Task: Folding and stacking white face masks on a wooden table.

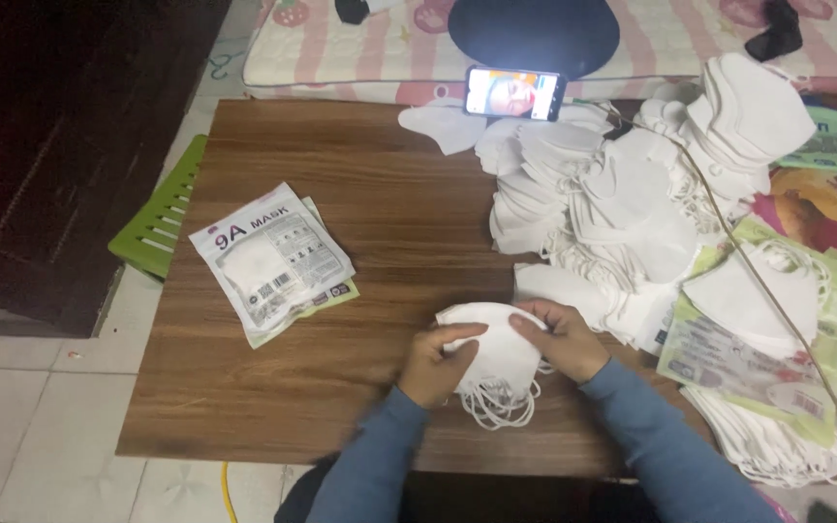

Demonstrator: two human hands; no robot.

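Both my hands hold a small stack of folded white face masks (496, 360) just above the wooden table (341, 165), near its front edge. My left hand (435, 362) grips the stack's left side, thumb on top. My right hand (562, 339) pinches its right side. The masks' white ear loops (498, 405) hang loose below the stack. To the left lie a few flat sealed mask packets (273, 260), white with a green one underneath.
A big heap of loose white masks (622, 184) covers the table's right half. Green-and-white empty packets (777, 339) lie at the right edge. A phone (514, 93) with a lit screen stands at the back. A green stool (159, 218) sits left.
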